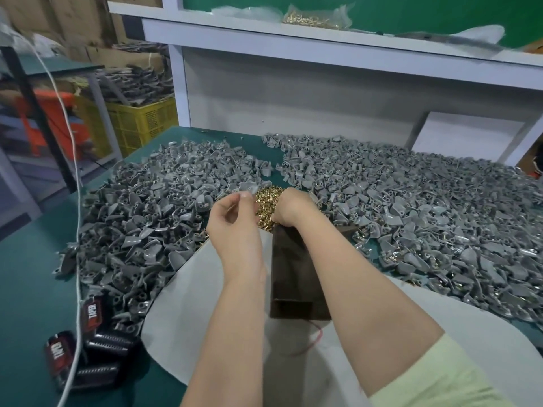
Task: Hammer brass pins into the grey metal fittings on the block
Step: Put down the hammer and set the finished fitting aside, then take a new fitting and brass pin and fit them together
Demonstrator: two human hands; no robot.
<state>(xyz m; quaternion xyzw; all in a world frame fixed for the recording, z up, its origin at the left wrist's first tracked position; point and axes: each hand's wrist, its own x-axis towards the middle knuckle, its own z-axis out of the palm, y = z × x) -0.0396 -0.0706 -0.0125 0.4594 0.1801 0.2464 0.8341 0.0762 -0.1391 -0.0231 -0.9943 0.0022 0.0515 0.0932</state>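
The brass pins (266, 198) lie in a small heap just past the far end of the dark block (293, 274), between the two hands; the right hand (291, 205) is knuckles-up with its fingers curled down into the heap, touching the pins, and the fingertips are hidden, so I cannot tell whether its grip holds any; the left hand (232, 221) hovers just left of the heap with thumb and forefinger pressed together, its grip apparently pinching a single grey fitting (246, 188), though the tips are blurred; the other fingers of that hand are loosely curled; the block lies lengthwise between the forearms, its near end towards the person, on a pale grey sheet (191, 304); a thin red wire (316, 339) curls on the sheet near the block's near end; loose grey metal fittings (147, 218) are heaped on the left of the green tabletop (29, 274), and a wider spread of them (411, 201) covers the right; a white cord (77, 230) runs down the left side, past several black cases with red labels (60, 352); beyond the tabletop a white shelf (264, 30) carries a clear bag of brass parts (311, 19); a yellow crate (141, 118) stands at far left.
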